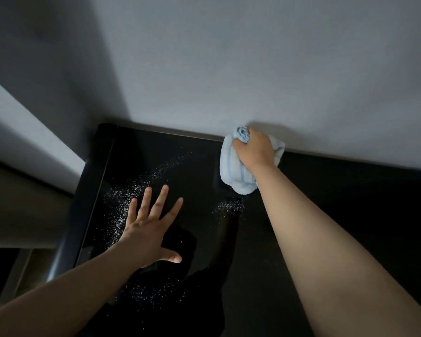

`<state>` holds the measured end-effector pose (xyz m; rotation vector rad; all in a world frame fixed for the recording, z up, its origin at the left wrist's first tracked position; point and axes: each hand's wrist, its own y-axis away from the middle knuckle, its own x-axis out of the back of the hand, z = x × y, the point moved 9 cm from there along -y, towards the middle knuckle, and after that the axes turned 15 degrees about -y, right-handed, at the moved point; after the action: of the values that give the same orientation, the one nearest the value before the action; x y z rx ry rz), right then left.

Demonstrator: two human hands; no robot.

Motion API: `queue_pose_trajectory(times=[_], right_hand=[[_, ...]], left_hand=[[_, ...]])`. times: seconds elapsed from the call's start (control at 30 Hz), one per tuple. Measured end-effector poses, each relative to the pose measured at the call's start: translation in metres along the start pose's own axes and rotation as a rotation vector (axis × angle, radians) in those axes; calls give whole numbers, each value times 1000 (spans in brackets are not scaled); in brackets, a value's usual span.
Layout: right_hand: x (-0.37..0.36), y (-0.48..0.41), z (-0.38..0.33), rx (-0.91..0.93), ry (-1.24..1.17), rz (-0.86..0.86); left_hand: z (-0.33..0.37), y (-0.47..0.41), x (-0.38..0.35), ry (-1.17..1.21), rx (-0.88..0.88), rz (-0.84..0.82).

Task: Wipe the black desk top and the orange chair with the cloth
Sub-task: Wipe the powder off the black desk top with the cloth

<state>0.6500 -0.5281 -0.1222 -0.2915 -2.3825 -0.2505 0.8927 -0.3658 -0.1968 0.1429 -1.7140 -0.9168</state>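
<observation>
- Left hand [151, 229], nearest, lies flat with fingers spread on the desk top [326, 203] near its left edge, among white specks [129, 193].
- Right hand [254, 152] grips the bunched cloth [233, 171] at the back edge, against the wall [229, 69].
- Risk: a careless sweep could scatter specks off the left edge, and the flat palm may hide some.
- No chair is in view.

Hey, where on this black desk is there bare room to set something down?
The widest bare patch of the desk top lies right of the right forearm, up to the wall. The left half is crowded: the left hand lies flat among white specks, and the right hand grips the cloth at the back edge.
</observation>
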Motion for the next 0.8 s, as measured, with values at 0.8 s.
queue_pose_trajectory(times=[0.8], right_hand=[[-16, 54, 20, 152, 92, 13]], left_hand=[[2, 1, 3, 13, -6, -20]])
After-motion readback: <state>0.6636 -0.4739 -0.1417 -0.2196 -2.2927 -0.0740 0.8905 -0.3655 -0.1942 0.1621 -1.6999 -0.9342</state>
